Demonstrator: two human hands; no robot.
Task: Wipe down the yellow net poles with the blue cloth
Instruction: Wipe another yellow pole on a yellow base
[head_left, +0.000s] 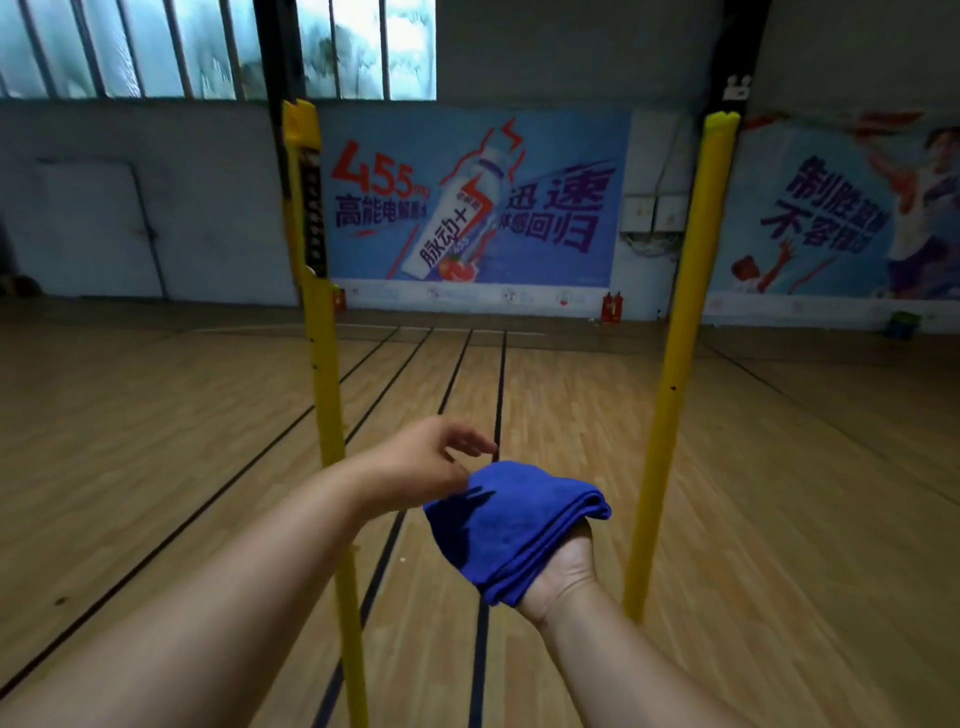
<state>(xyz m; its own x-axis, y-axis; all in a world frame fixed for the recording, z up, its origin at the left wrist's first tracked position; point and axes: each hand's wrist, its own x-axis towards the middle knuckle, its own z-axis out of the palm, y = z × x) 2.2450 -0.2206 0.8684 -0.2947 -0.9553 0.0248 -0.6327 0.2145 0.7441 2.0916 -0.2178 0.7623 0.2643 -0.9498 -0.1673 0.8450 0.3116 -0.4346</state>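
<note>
right hand (563, 566): palm up, fingers curled under a folded blue cloth (511, 535); cloth lies across palm, covers fingers, only heel of palm + wrist show.
left hand (434, 460): just left of right hand, above cloth's near-left edge; fingers loosely spread + bent, tips pointing right over the cloth. Thumb area blurred, can't tell if it touches the fabric. Holds nothing visible.
blue cloth: folded in layers, thick fold edge on its right side; sits between the two poles, touching neither.
left yellow pole (327, 395): upright, beyond + left of left hand; left forearm crosses in front of its lower part. Upper section has a dark strip w/ blurred markings, notched yellow cap on top.
right yellow pole (675, 364): upright, right of right hand, near but apart. Plain yellow, small dark holes on shaft, notched top.
floor (805, 519): wood boards w/ dark court lines running away from the hands, betw the poles.
wall banner (467, 202): far beyond the hands, blue ad w/ bottle graphic + red "455". Second poster (841, 208) right of right pole, w/ a figure.
window (130, 47): barred, top left, far above left hand.
red bottles (610, 306): small, at wall base far beyond right hand; detail too blurred.
</note>
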